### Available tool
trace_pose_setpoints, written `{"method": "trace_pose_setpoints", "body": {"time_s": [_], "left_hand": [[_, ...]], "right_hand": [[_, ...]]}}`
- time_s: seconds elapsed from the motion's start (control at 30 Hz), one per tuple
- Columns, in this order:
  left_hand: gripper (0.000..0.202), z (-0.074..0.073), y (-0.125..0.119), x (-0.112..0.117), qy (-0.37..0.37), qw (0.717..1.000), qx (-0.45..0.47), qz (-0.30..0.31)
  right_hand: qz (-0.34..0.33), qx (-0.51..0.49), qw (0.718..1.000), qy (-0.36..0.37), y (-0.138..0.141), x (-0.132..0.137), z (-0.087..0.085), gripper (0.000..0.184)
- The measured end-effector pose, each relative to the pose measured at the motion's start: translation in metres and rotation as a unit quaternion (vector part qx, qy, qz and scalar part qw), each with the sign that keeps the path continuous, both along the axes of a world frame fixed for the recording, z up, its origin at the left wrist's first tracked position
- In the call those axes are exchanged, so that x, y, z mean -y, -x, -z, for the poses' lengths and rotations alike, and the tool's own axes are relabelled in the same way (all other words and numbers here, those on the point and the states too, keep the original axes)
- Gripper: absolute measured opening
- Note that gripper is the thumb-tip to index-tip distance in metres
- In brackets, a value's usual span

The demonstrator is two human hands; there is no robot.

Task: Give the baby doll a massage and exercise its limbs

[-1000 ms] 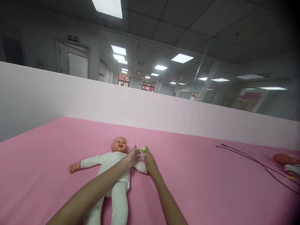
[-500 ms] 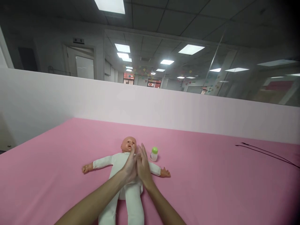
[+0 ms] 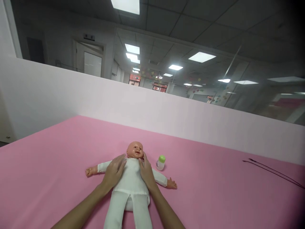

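A baby doll (image 3: 131, 183) in white clothes lies on its back on the pink surface (image 3: 214, 190), arms spread, head away from me. My left hand (image 3: 114, 171) rests flat and open on the doll's chest and shoulder on the left. My right hand (image 3: 145, 171) lies open along the doll's other shoulder, fingertips by its neck. A small white bottle with a green cap (image 3: 161, 162) stands upright just right of the doll's head, apart from both hands.
A low white wall (image 3: 166, 111) borders the pink surface at the back and left. Thin black cables (image 3: 274, 171) lie on the surface at the far right. Beyond the wall is a dim office with ceiling lights.
My right hand let go of the green-capped bottle, which now stands beside the doll. Both hands came together over the doll's chest, then spread apart onto its shoulders.
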State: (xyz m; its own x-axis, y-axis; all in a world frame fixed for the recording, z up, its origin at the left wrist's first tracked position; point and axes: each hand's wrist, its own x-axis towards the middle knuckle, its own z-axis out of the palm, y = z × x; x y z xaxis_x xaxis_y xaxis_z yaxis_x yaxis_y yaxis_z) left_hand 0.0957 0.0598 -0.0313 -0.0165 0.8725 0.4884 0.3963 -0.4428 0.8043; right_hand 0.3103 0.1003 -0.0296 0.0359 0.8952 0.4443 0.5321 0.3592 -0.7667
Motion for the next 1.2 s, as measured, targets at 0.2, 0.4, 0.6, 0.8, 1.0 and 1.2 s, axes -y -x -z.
{"method": "trace_pose_setpoints", "body": {"time_s": [0.2, 0.4, 0.6, 0.8, 1.0, 1.2], "left_hand": [[0.031, 0.028, 0.012, -0.021, -0.044, 0.989, -0.138, -0.039], [0.032, 0.026, 0.011, -0.019, -0.053, 0.986, -0.153, -0.042], [0.031, 0.023, 0.012, -0.017, -0.056, 0.984, -0.163, -0.051], [0.032, 0.024, 0.011, -0.016, -0.057, 0.984, -0.159, -0.058], [0.027, 0.028, 0.011, -0.018, -0.068, 0.984, -0.151, -0.057], [0.028, 0.027, 0.010, -0.018, -0.064, 0.982, -0.167, -0.059]], "right_hand": [[0.016, 0.042, 0.998, -0.037, -0.003, -0.001, -0.001, 0.043], [-0.007, 0.105, 0.991, -0.079, -0.002, -0.006, -0.003, 0.047], [0.019, 0.052, 0.996, -0.070, 0.001, 0.000, -0.003, 0.041], [0.028, 0.022, 0.997, -0.062, 0.002, 0.004, 0.000, 0.039], [0.033, -0.009, 0.997, -0.064, -0.001, -0.002, 0.010, 0.041], [0.029, -0.038, 0.997, -0.059, -0.003, -0.004, 0.016, 0.046]]}}
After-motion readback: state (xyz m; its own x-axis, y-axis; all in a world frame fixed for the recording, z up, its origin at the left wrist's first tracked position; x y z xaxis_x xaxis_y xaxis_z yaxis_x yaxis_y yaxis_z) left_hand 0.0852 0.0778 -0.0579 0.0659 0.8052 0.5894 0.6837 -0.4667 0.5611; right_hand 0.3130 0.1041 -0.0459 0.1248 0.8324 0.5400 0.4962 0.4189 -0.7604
